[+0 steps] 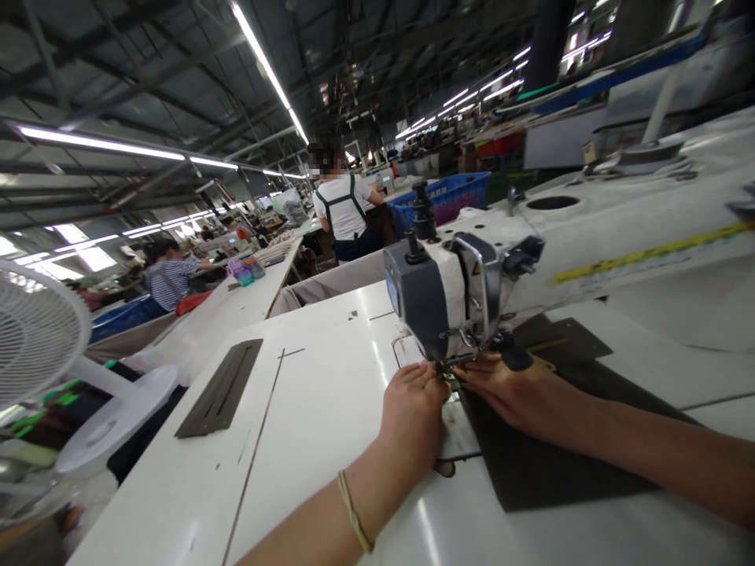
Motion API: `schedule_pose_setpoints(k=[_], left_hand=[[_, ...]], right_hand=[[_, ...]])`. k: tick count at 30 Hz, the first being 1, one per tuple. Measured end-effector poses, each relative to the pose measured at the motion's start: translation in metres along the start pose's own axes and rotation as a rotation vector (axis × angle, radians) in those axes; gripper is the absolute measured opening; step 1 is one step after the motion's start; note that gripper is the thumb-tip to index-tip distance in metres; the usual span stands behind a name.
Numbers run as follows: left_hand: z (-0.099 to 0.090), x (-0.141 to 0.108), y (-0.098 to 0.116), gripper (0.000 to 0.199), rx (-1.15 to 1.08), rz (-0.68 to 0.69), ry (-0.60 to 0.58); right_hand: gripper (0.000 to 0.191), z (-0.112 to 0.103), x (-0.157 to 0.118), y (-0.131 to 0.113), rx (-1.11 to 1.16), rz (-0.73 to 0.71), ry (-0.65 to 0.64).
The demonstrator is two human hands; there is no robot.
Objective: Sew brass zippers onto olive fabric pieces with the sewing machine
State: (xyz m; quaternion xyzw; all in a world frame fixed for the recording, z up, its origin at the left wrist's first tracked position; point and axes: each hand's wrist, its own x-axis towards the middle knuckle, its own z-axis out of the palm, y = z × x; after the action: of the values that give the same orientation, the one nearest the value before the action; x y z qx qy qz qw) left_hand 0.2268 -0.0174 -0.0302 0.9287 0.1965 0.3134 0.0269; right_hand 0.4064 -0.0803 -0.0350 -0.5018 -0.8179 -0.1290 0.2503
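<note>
The white and grey sewing machine [436,299] stands over the table, its needle area low at the centre. My left hand [416,405] is closed at the left of the presser foot, fingers curled together; what they pinch is too small to name. My right hand [510,385] reaches in from the right, its fingers extended and resting on the edge of a dark olive fabric piece [548,464] beside the needle. That piece lies flat under my right forearm. A second dark piece [575,338] lies behind it, partly under the machine arm.
Stacked dark strips [221,389] lie on the white table [312,409] at the left. A white fan [112,424] stands at the far left. Beyond the machine are a blue crate [465,189] and a person in a white shirt [345,208]; another person in stripes sits further left.
</note>
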Motion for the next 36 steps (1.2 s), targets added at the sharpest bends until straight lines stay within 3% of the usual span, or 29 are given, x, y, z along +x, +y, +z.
schedule_pose_setpoints(k=[13,19,22,25,29,32,36], left_hand=[[-0.006,-0.005,0.002,0.012,-0.031,0.047,-0.02],[-0.003,-0.006,-0.001,0.018,-0.061,-0.013,-0.015],[-0.008,-0.008,0.004,0.017,-0.027,-0.149,-0.068],[-0.02,-0.017,0.02,0.046,0.079,-0.344,-0.218],[-0.034,-0.033,0.054,0.057,-0.067,-0.389,-0.376],[-0.037,-0.044,0.078,0.043,-0.248,-0.486,-0.263],[-0.036,-0.061,0.097,0.012,-0.566,-0.911,-0.035]], right_hand=[[0.027,-0.002,-0.004,-0.002,0.036,-0.007,0.086],[0.031,0.01,-0.007,0.002,-0.07,0.041,0.087],[0.041,0.02,-0.016,0.005,-0.265,0.13,0.134],[0.067,0.022,-0.037,-0.001,-0.386,0.161,0.182],[0.08,0.006,-0.071,-0.031,-0.401,0.141,0.215],[0.088,-0.005,-0.088,-0.06,-0.369,0.128,0.215],[0.083,0.003,-0.097,-0.089,-0.172,0.088,0.226]])
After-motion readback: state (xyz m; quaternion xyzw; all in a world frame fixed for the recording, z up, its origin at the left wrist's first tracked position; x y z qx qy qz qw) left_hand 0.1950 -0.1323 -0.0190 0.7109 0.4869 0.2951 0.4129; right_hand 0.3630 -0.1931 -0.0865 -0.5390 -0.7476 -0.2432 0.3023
